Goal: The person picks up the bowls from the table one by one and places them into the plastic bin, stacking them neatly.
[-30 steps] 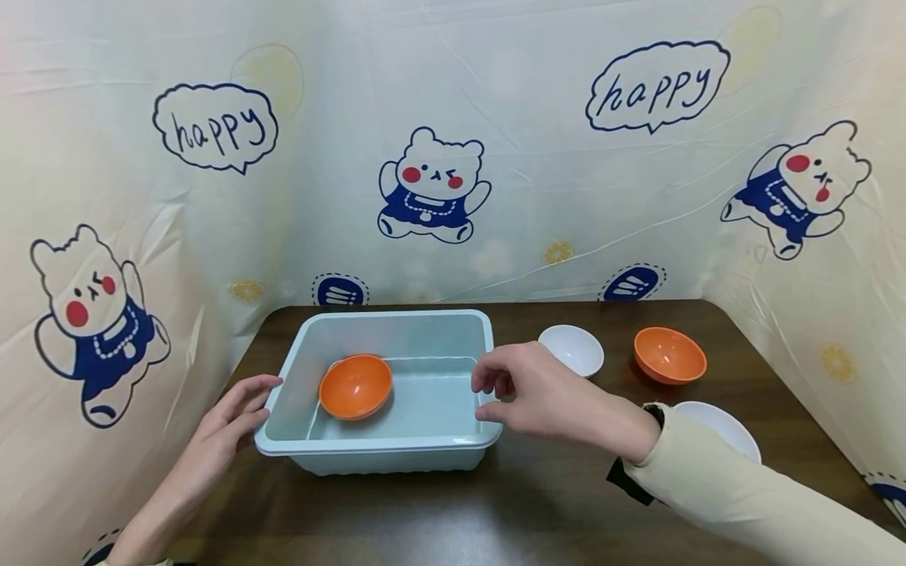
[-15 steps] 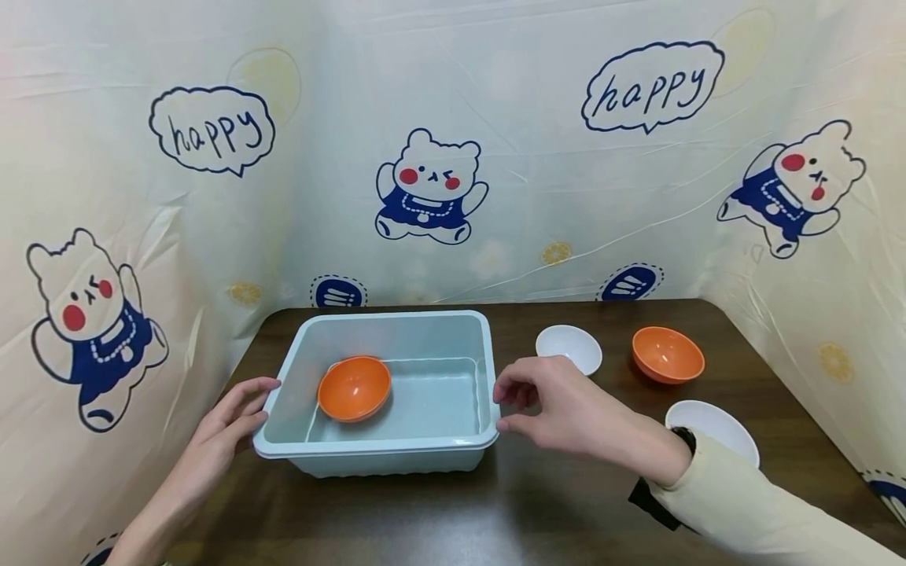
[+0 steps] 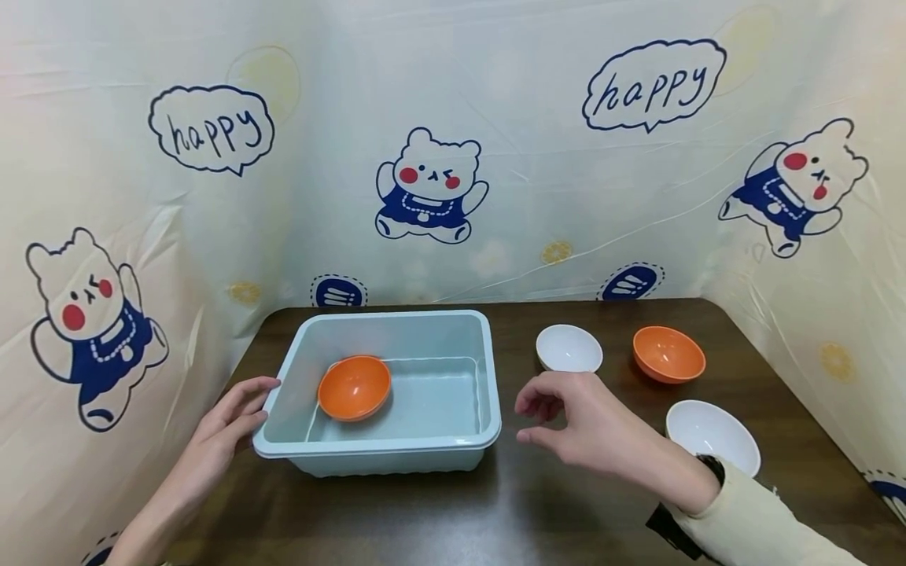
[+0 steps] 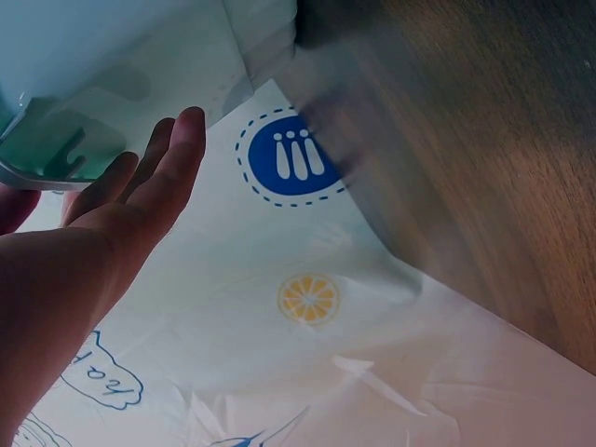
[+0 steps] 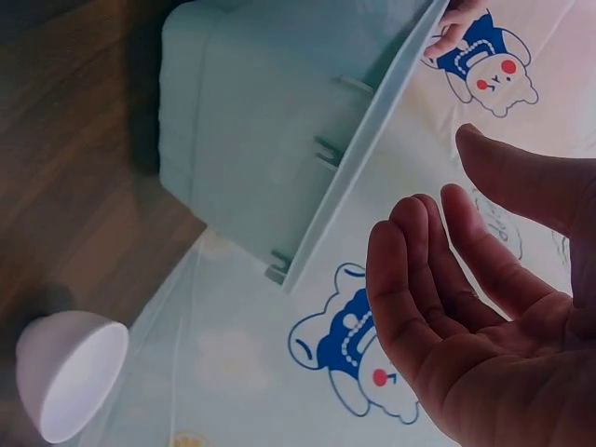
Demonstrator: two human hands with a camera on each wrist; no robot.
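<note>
A pale blue plastic basin stands on the dark table, with one orange bowl inside on its left. My left hand touches the basin's left rim; in the left wrist view its fingers lie fairly straight along the outer wall. My right hand hovers right of the basin, apart from it, fingers loosely bent and thumb spread, holding nothing. Just beyond that hand sits a small white bowl, whose front edge it partly overlaps in the head view.
Another orange bowl stands at the back right of the wooden table. A second white bowl lies beside the right wrist, partly covered by the sleeve. A printed cloth walls in the back and sides.
My right hand has moved from over the basin's right rim outward to the right and slightly nearer me. My left hand stays at the left rim, and the bowls keep their places.
</note>
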